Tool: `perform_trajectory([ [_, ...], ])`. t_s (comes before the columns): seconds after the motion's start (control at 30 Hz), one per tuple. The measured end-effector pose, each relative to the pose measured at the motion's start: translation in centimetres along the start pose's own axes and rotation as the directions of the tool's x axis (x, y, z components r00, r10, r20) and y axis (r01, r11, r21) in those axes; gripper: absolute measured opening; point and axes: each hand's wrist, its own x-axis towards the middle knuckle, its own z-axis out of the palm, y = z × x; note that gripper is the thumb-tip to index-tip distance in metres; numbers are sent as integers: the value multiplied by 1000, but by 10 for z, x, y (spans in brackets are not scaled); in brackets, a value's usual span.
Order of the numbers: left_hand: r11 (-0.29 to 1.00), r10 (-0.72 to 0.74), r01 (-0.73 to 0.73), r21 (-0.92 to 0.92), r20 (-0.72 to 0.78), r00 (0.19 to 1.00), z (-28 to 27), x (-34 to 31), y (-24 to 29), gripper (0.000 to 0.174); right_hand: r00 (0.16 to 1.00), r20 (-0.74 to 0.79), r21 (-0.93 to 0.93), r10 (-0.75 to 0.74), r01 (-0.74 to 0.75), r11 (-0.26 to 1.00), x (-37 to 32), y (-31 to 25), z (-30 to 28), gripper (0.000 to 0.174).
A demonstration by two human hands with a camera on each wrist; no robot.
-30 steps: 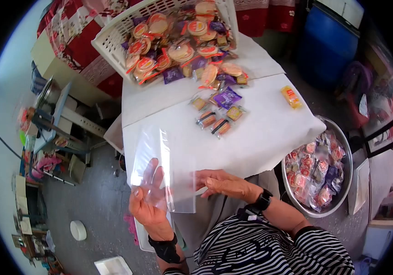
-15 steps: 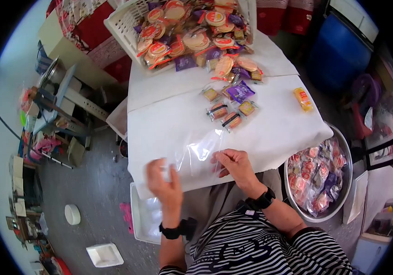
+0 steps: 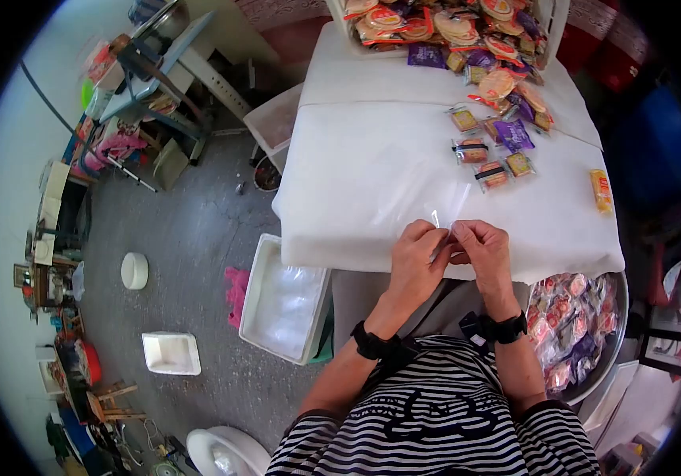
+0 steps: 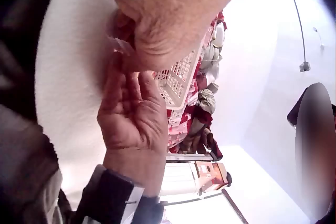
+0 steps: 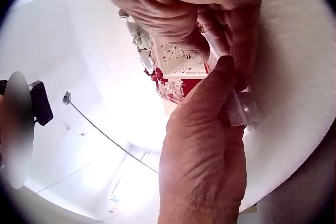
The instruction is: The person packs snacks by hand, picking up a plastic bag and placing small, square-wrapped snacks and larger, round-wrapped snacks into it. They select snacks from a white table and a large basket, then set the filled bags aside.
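Over the front part of the white table, my left hand (image 3: 417,266) and right hand (image 3: 485,254) meet, thumbs and fingertips together. They pinch the near edge of a clear plastic bag (image 3: 412,202), which lies flat on the cloth beyond them. In the right wrist view, a fold of the clear plastic (image 5: 244,109) shows by the fingers. Further back on the table sit small wrapped snacks: a purple packet (image 3: 513,135), two packs with dark bands, one of them a banded pack (image 3: 492,174), and square wrapped biscuits (image 3: 519,164).
A white basket (image 3: 559,32) spills packaged wafers (image 3: 457,28) at the back. One yellow packet (image 3: 601,190) lies near the right edge. Below right stands a metal basin (image 3: 620,333) of filled bags. On the floor at left is a white tub (image 3: 252,321) with clear plastic.
The left hand held up the clear bag, then let go as it lay on the table. Now both hands have come together at its near edge. The head view has swung left.
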Motion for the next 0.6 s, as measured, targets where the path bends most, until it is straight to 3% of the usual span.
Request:
perform_trajectory([
  [0.33,993,59,-57,102,-19,998,2,-2,9,22,1000,-14,-91,11,-12,996,5,-8,5,20],
  [0.6,998,-36,36,-45,1,999,1,-3,2,19,998,-1,-20,67,-67,998,3,-9,2,23],
])
